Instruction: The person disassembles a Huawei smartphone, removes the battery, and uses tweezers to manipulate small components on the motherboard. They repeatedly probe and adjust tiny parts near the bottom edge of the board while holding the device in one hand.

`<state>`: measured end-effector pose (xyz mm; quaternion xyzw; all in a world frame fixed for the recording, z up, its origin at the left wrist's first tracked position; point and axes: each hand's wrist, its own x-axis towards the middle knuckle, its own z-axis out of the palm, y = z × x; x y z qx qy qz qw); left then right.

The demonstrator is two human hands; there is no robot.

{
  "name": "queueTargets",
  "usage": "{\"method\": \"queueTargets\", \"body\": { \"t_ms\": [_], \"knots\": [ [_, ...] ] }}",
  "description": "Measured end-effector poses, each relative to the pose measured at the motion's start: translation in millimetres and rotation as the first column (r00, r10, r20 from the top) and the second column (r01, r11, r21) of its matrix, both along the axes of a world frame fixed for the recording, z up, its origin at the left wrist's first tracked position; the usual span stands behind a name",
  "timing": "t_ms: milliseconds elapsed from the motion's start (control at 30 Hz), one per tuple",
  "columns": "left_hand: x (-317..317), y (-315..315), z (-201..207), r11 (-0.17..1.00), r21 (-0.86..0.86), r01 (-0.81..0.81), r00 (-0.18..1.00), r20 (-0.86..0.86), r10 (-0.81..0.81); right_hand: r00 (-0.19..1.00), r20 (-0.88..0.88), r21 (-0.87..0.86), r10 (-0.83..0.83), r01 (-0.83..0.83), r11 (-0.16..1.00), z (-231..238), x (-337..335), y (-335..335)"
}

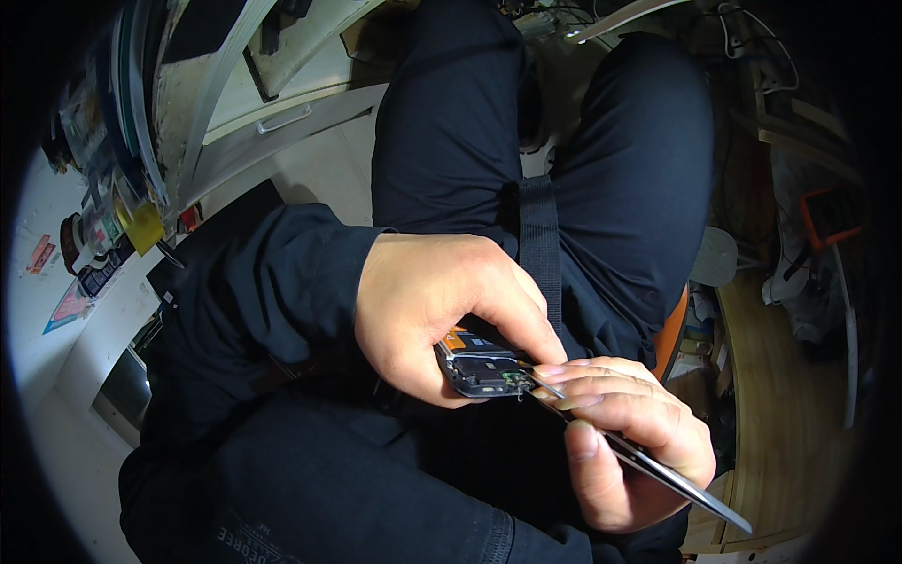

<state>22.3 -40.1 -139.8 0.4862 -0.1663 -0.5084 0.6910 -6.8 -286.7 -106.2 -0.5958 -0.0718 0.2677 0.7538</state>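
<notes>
My left hand (442, 291) is closed around an opened smartphone (484, 374), held above my lap with one end exposed. An orange-and-black part, which looks like the battery, shows beneath my fingers. Small green and metallic parts lie bare at the phone's right corner. Silver tweezers (691, 493) are pinched in my right hand (639, 432), their back end pointing down to the right. Their tips are at that corner; whether they grip anything there is too small to tell. My left index finger reaches close to the tips. Much of the phone is hidden by my left hand.
My legs in dark trousers (451, 113) stretch out beyond the hands, with a black strap (538, 226) between them. A white drawer (272, 136) stands far left, near cluttered shelves. At right are a wooden board (775, 395) and an orange-framed object (832, 216).
</notes>
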Motion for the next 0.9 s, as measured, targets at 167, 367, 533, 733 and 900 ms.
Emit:
{"method": "queueTargets", "body": {
  "t_ms": [167, 367, 533, 733, 900],
  "knots": [
    [0.9, 1.3, -0.6, 1.000, 0.004, 0.024, 0.999, -0.025, -0.024, 0.999, -0.028, -0.018, -0.030, 0.030, 0.999, 3.7, -1.1, 1.0],
    [0.1, 0.7, -0.2, 1.000, 0.007, 0.005, 1.000, -0.006, -0.005, 1.000, -0.011, 0.004, -0.012, 0.012, 1.000, 0.8, 0.2, 0.8],
    [0.3, -0.5, 0.7, 0.999, 0.023, 0.028, 1.000, -0.004, -0.028, 0.999, -0.006, -0.018, -0.048, 0.048, 0.999, 2.1, -2.7, 1.2],
    [-0.4, -0.2, 0.0, 1.000, 0.018, 0.019, 1.000, 0.003, -0.019, 0.999, 0.009, -0.007, -0.054, 0.054, 0.999, 2.3, -2.1, 2.8],
    [-1.2, -1.1, 1.0, 0.998, 0.050, 0.028, 0.999, 0.018, -0.029, 0.999, 0.012, 0.000, -0.043, 0.043, 0.999, 1.2, -1.8, 2.1]
  ]
}}
